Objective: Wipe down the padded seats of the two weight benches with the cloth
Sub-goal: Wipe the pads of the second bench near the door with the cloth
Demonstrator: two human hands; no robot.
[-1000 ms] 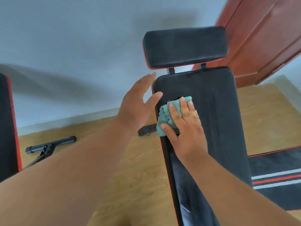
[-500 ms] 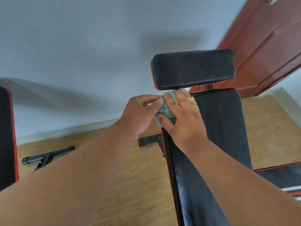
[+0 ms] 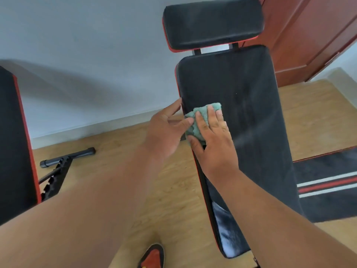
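Note:
A black padded bench [image 3: 249, 105] with red trim runs away from me, with a separate head pad [image 3: 212, 22] at its far end. My right hand [image 3: 214, 144] presses a green cloth [image 3: 199, 120] flat on the pad near its left edge. Beside it, my left hand [image 3: 166, 130] has its thumb on the cloth's left side and its fingers along the bench edge. The pad of a second black bench [image 3: 13, 144] with red trim shows at the far left.
The floor is light wood, with a grey wall and white skirting behind. A black frame foot [image 3: 67, 157] of the left bench lies on the floor. A dark striped mat [image 3: 326, 186] lies to the right, a red-brown door [image 3: 309, 35] at the back right, my shoe [image 3: 152, 256] below.
My right hand has slid the cloth back down the pad from just under the head pad. My left hand has followed along the bench's left edge.

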